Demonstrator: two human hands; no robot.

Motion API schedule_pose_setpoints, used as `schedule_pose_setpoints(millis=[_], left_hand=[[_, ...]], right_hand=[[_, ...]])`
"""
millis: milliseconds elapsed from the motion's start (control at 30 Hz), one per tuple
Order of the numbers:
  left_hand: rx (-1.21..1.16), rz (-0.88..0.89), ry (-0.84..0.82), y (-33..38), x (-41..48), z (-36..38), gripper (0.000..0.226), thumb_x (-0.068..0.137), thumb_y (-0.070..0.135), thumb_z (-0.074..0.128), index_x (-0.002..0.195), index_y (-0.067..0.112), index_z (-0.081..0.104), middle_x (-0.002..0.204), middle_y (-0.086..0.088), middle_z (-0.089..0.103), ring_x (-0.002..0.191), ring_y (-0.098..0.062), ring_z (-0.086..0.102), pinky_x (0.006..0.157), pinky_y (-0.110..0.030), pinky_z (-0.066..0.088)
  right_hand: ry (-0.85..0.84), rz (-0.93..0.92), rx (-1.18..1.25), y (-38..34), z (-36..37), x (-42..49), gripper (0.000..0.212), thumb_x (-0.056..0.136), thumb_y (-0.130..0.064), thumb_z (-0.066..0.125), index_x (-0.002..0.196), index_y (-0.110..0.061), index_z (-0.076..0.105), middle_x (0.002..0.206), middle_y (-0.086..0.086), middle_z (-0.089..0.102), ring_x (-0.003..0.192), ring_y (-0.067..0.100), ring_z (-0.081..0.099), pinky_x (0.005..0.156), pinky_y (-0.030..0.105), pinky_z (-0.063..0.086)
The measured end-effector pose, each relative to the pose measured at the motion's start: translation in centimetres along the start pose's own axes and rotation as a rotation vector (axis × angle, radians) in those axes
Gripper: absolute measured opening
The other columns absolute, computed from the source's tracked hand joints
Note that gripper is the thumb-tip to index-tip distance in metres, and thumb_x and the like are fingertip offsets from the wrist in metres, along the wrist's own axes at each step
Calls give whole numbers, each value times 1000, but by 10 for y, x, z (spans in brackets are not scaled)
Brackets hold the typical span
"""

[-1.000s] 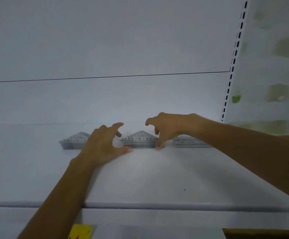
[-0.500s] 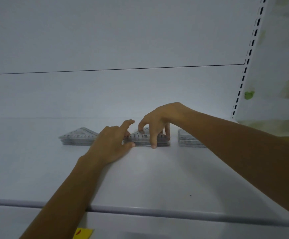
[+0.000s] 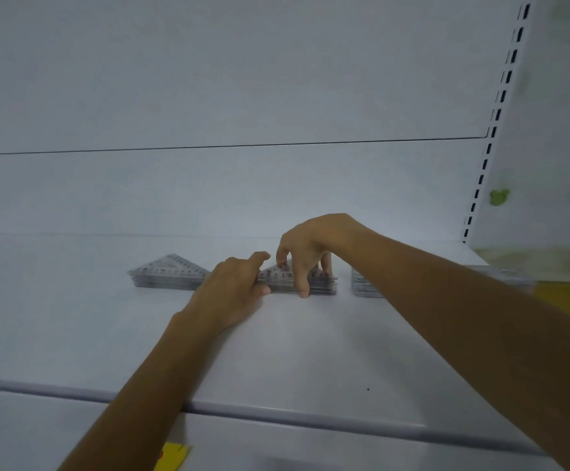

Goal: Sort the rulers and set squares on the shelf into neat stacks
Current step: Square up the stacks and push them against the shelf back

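Three low stacks of clear plastic rulers and set squares lie in a row at the back of the white shelf. The left stack of set squares lies untouched. My left hand grips the left end of the middle stack of set squares, thumb at its front edge and fingers over its top. My right hand arches over the same stack, fingers curled down on its top and front edge. The right stack is partly hidden behind my right forearm.
The shelf's rounded front rail runs across the lower part of the view. A slotted upright stands at the right, with a pale wall beyond it. A yellow tag shows below the rail.
Both hands have closed in on the middle stack: the left moved right onto its left end, the right came down onto its top. The view shifted slightly.
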State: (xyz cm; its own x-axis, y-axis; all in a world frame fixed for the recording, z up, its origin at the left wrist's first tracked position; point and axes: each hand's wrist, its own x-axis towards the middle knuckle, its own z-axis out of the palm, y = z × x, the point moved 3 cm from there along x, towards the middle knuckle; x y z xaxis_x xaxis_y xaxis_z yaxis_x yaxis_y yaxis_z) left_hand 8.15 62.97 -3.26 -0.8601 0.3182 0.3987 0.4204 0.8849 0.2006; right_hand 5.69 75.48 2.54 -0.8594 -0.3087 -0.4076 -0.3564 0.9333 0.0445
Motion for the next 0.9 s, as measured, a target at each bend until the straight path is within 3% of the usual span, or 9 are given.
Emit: schedule_pose_setpoints(millis=[200,333,433,567,700,800,900], left_hand=[[-68,-5,-12,1,-4,3,48,91,25,54,135,21,36,114,-6,60,107,-25,52,88,-35,39],[-129,-22,10,3,-7,0,51,88,25,54,135,21,36,123,-3,56,113,-22,50,92,-33,39],[-94,0,31,3,-10,-2,57,85,32,56,136,23,33,129,0,50,115,-18,48,94,-31,38],[84,84,190,10,-15,-11,62,80,39,58,136,22,37,133,3,46,116,-16,46,85,-29,40],[37,219,466,18,-21,-40,40,77,25,59,115,11,59,108,-5,62,90,-22,62,66,-24,43],[-11,146,523,-10,-22,-65,43,78,34,44,110,10,61,106,-5,63,94,-23,61,77,-28,45],[-17,-58,450,-67,-27,-74,42,83,35,53,118,12,58,117,-8,60,107,-29,55,89,-39,42]], right_hand=[[14,14,-38,-4,0,-5,72,67,-22,79,131,-21,47,116,10,60,72,20,64,63,27,54],[-4,33,-29,-7,2,-9,70,68,-20,78,131,-20,45,116,10,61,92,26,66,70,33,56],[35,36,-76,-9,3,-14,69,71,-24,75,132,-19,44,122,7,58,107,24,60,68,29,53],[84,55,-162,-10,2,-15,68,72,-30,74,132,-20,45,134,4,48,117,23,52,71,26,46],[86,75,-224,-11,-1,-18,86,72,-38,74,143,-24,28,146,0,36,130,24,40,90,34,40],[141,14,-138,-17,-11,-18,92,71,-46,72,145,-29,19,148,-3,32,135,22,33,92,35,35],[252,-57,-73,-29,-24,-15,86,74,-51,67,144,-30,21,146,-3,35,132,22,35,95,39,37]])
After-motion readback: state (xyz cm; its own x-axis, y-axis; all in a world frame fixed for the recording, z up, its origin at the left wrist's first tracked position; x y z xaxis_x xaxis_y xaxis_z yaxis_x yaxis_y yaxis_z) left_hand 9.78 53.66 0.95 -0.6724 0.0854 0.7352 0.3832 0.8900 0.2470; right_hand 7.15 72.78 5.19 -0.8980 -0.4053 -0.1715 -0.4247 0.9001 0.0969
